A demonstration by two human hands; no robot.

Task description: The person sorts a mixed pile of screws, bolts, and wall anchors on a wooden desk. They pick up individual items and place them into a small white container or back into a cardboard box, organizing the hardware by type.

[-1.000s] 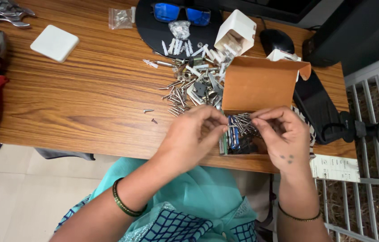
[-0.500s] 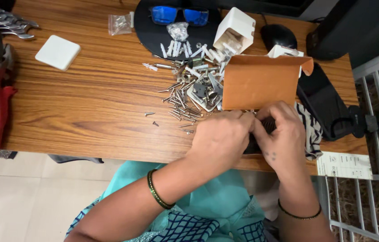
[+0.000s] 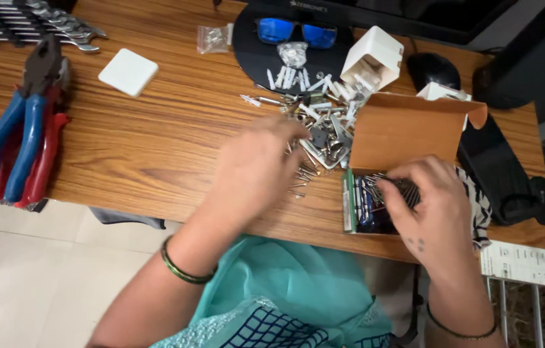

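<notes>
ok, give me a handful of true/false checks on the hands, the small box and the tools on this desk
1. The right hand rests on the screws in the small open cardboard box. True.
2. The left hand holds the blue-handled pliers. False: it reaches over the loose pile of screws and nails; the pliers lie untouched at the far left.
3. The box's flap is closed. False: the brown flap stands open.
4. A white square plate lies on the wooden desk, apart from both hands. True.
5. The spanners lie beside the box. False: the spanners sit at the top-left corner.
</notes>
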